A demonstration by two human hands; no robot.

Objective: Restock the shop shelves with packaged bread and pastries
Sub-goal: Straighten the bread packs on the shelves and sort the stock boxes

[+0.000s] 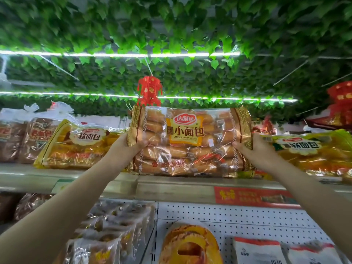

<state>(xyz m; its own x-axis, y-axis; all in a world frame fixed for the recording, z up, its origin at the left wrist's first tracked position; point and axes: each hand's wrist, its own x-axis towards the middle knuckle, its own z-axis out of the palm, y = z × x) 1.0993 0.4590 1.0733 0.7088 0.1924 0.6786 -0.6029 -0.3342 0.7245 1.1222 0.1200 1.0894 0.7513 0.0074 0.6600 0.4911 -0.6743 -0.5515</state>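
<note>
Brown loaves in clear bags [17, 138] stand at the far left of the top shelf [171, 185], with a yellow soft-bread bag [80, 143] leaning just beside them. Next comes the left hand [127, 147], fingers curled round the left edge of the mini French bread pack [190, 141], thumb on the front. That pack stands upright at the shelf's middle, label facing out, a red lantern [149, 90] hanging above it. The right hand [251, 147] grips its right edge likewise. Past it lies a second soft-bread bag [312, 151], tilted.
</note>
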